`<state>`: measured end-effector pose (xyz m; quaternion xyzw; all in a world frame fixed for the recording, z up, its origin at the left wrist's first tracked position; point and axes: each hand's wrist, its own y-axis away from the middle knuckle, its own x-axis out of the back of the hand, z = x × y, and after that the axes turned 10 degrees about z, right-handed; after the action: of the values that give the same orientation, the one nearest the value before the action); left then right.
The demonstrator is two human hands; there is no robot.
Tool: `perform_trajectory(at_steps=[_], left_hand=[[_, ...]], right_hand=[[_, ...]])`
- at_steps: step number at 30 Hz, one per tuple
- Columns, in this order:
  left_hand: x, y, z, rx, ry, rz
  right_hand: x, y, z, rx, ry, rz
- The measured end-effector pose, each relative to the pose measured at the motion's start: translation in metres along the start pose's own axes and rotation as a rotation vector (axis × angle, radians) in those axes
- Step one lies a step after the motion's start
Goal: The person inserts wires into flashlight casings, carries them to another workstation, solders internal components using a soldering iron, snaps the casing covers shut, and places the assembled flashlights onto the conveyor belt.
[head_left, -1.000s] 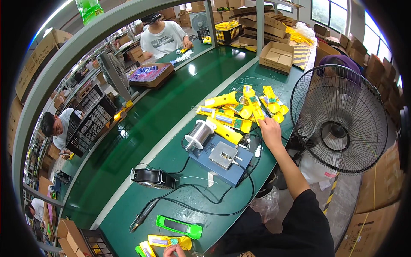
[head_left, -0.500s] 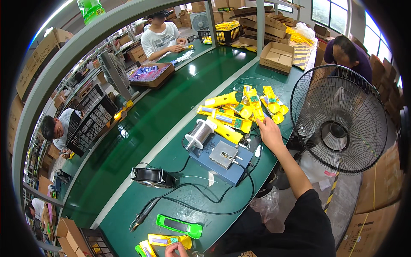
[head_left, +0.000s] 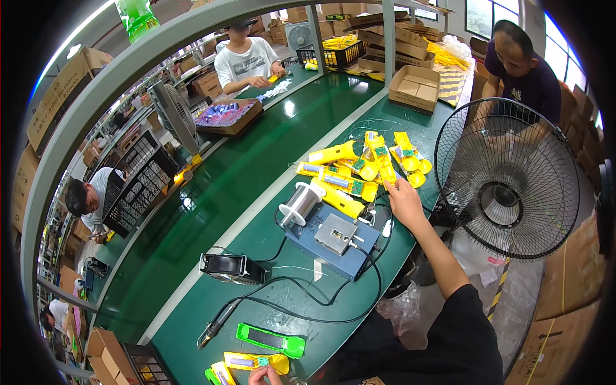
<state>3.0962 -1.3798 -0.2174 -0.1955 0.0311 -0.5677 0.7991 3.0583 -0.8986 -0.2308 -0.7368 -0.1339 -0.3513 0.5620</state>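
Note:
My right hand [head_left: 405, 202] reaches to the pile of yellow flashlight shells, its fingertips closed on the near end of one yellow flashlight shell [head_left: 386, 171]. Several shells there show blue-purple battery cells and small green circuit boards. At the lower edge, my left hand [head_left: 265, 376] has its fingers pinched together against another yellow shell [head_left: 280, 364] with a cell and a circuit board; what they pinch is too small to make out. Beside it lie an open green shell [head_left: 294, 347] and a further yellow piece [head_left: 222, 374], partly cut off. A soldering iron [head_left: 218, 325] rests on the bench farther left.
A blue soldering station [head_left: 333, 256] stands mid-bench with a solder wire spool [head_left: 300, 206]. Black cables loop toward the iron. A small black fan [head_left: 232, 268] stands left; a large caged fan [head_left: 507, 186] stands right. A cardboard box [head_left: 414, 88] is at the far end. Co-workers sit around.
My hands stay almost where they were. The co-worker in the purple shirt behind the large fan has raised their head and upper body. The view has shifted slightly.

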Motion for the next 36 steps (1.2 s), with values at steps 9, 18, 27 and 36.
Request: perform_trajectory(at_steps=[9, 18, 27, 36], left_hand=[[0.003, 0.004, 0.003, -0.063, -0.035, 0.079], [0.012, 0.013, -0.026, -0.052, 0.042, 0.180], [0.012, 0.011, -0.037, -0.038, 0.045, 0.204], [0.008, 0.013, -0.033, -0.014, 0.039, 0.214]], right_hand=[[0.001, 0.002, -0.002, -0.022, 0.018, -0.014], [-0.009, 0.008, -0.002, -0.089, 0.047, 0.041], [-0.013, 0.008, -0.003, -0.105, 0.054, 0.064], [-0.007, 0.010, 0.004, -0.080, 0.089, 0.049]])
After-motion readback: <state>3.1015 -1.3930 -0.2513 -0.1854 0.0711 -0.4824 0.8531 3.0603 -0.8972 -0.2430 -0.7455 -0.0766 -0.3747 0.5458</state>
